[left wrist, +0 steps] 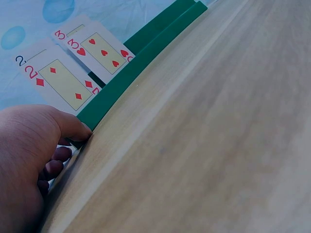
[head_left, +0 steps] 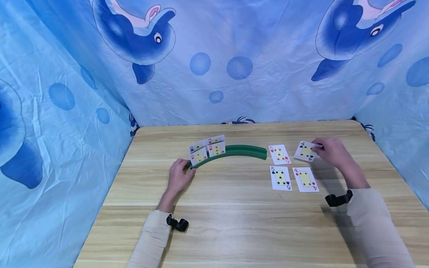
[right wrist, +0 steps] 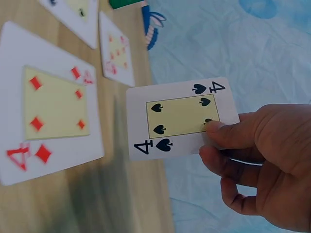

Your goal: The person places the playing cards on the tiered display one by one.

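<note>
My right hand (head_left: 330, 152) pinches the four of spades (right wrist: 177, 119) by one end, between thumb and fingers, face up above the table. At the left, my left hand (head_left: 179, 174) grips the near end of a curved green card holder (head_left: 246, 150), thumb along its front. Standing in the holder's left part are the two of diamonds (left wrist: 60, 80) and the three of hearts (left wrist: 99, 51) in front. Behind them a black two (head_left: 197, 146) and a red three (head_left: 215, 139) stand in the back slot, mostly covered.
Right of the holder, the five of hearts (head_left: 279, 154), five of spades (head_left: 280, 178) and four of diamonds (head_left: 305, 179) lie face up on the wooden table (head_left: 228, 223). A blue dolphin-print curtain (head_left: 214, 41) hangs behind the table and along both sides.
</note>
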A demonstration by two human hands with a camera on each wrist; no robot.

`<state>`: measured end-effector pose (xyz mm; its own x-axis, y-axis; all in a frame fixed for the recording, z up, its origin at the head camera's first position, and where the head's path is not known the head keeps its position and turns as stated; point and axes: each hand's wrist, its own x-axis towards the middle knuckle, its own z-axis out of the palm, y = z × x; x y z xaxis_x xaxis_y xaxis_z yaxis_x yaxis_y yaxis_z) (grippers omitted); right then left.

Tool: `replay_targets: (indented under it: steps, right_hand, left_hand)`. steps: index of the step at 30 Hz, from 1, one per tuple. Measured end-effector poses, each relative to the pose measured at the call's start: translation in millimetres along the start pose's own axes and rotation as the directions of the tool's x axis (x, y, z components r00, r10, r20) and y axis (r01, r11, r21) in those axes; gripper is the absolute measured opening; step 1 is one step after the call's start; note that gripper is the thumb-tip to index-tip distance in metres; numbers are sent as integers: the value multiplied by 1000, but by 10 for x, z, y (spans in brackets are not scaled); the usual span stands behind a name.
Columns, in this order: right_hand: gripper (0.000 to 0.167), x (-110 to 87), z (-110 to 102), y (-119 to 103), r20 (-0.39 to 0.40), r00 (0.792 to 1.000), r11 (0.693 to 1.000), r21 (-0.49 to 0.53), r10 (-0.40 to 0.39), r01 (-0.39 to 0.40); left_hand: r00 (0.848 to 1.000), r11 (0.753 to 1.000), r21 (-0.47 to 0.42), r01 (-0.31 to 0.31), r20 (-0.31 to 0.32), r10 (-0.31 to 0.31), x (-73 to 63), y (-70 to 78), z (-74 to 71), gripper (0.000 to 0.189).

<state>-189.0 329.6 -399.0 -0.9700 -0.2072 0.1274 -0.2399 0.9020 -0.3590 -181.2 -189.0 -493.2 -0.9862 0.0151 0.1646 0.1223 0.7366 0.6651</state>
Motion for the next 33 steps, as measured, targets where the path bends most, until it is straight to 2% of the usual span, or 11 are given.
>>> replay_targets:
  steps: [7, 13, 22, 27, 33]
  right_hand:
    - [23, 101, -41, -159, -90, 996, 999, 37, 26, -23]
    - [25, 228, -70, -367, -131, 991, 997, 75, 34, -25]
    - [25, 431, -151, -665, -129, 992, 991, 131, -4, 21]
    - [22, 539, -131, -818, -159, 987, 985, 158, -36, 62]
    - [22, 654, -103, -988, -151, 986, 975, 198, -66, 96]
  left_hand:
    - [1000, 1000, 9, -6, -10, 7, 3, -7, 2, 37]
    - [1000, 1000, 5, -16, -26, 16, -6, 4, 2, 37]
    - [1000, 1000, -3, -15, -16, 15, 5, 3, -2, 38]
    - [1000, 1000, -2, -23, -22, 23, 7, -6, 1, 38]
    - [999, 1000, 6, -29, -35, 29, 2, -3, 7, 37]
